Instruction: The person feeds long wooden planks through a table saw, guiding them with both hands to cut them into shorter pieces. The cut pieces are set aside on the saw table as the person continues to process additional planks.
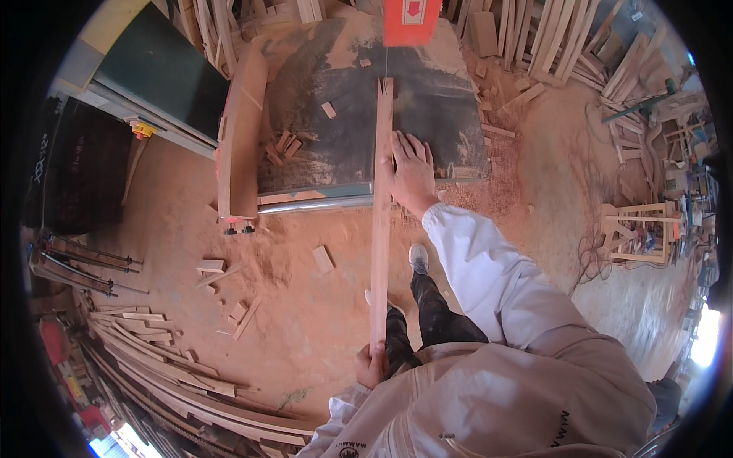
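Observation:
A long, narrow wooden strip [382, 229] runs from the dark saw table [321, 69] back toward my body. Its far end has slits cut in it and lies at the thin upright band saw blade [386, 59]. My left hand [371, 365] is closed around the near end, low by my legs. On the table, my right hand [412, 172] grips the strip's right side, its thumb over the wood and its fingers reaching forward. A small dark and yellow item [394, 162] shows by that thumb; I cannot tell what it is.
An orange blade guard [411, 23] hangs above the table. A wooden fence [243, 137] stands along its left side. Small offcuts [284, 146] lie on the table, and a block [323, 259] on the dusty floor. Lumber is piled at lower left [160, 351] and leans at the back [542, 38].

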Action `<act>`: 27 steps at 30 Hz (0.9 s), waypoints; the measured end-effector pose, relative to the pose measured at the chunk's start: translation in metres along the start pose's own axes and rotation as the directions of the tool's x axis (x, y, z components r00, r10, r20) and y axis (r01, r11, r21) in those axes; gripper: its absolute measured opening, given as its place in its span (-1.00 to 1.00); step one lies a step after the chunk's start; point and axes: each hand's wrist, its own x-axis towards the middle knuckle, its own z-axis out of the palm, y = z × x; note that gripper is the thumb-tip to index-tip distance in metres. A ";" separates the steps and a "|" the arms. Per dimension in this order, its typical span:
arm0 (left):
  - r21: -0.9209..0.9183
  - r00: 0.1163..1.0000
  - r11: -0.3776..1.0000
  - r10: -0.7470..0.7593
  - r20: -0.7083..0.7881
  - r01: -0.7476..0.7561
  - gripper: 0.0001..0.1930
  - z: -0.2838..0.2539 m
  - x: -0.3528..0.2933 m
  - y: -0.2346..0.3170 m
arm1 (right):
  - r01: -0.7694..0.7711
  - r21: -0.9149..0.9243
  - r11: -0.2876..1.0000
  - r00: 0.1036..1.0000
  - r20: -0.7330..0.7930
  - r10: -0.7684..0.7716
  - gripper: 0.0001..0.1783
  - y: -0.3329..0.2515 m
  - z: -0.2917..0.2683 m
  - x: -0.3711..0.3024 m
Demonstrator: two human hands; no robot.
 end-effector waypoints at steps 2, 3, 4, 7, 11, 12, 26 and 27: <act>0.026 1.000 1.000 0.007 0.000 -0.006 -0.51 -0.010 -0.016 -0.028 | 0.018 0.001 1.000 1.000 0.016 -0.018 -0.30 -0.004 -0.003 -0.021; 0.020 1.000 1.000 0.020 0.003 -0.020 -0.51 -0.015 -0.023 -0.045 | 0.027 0.007 1.000 0.999 0.024 -0.027 -0.30 -0.008 -0.005 -0.032; 0.017 0.999 0.999 0.033 0.012 -0.033 -0.51 -0.019 -0.028 -0.059 | 0.032 0.007 0.999 0.999 0.030 -0.032 -0.29 -0.009 -0.008 -0.042; 0.057 0.999 0.998 -0.013 -0.032 0.015 -0.48 -0.024 -0.048 -0.091 | 0.037 0.039 0.999 0.998 0.049 -0.039 -0.28 -0.013 -0.011 -0.061; -0.129 0.997 0.989 -0.077 -0.021 0.074 -0.47 0.008 -0.049 -0.077 | 0.044 0.071 0.997 0.998 0.052 -0.047 -0.29 -0.007 -0.016 -0.055; -0.106 0.997 0.991 -0.080 -0.003 0.080 -0.48 0.007 -0.043 -0.092 | 0.054 0.070 0.996 0.997 0.049 -0.058 -0.30 -0.006 -0.016 -0.052; -0.203 0.979 0.976 -0.039 0.199 0.081 -0.53 0.032 -0.034 -0.085 | 0.114 0.052 0.992 0.993 -0.010 -0.114 -0.32 0.011 -0.015 -0.038; -0.180 0.980 0.980 -0.045 0.191 0.080 -0.53 0.032 -0.033 -0.082 | 0.117 0.054 0.992 0.993 -0.013 -0.116 -0.32 0.014 -0.013 -0.036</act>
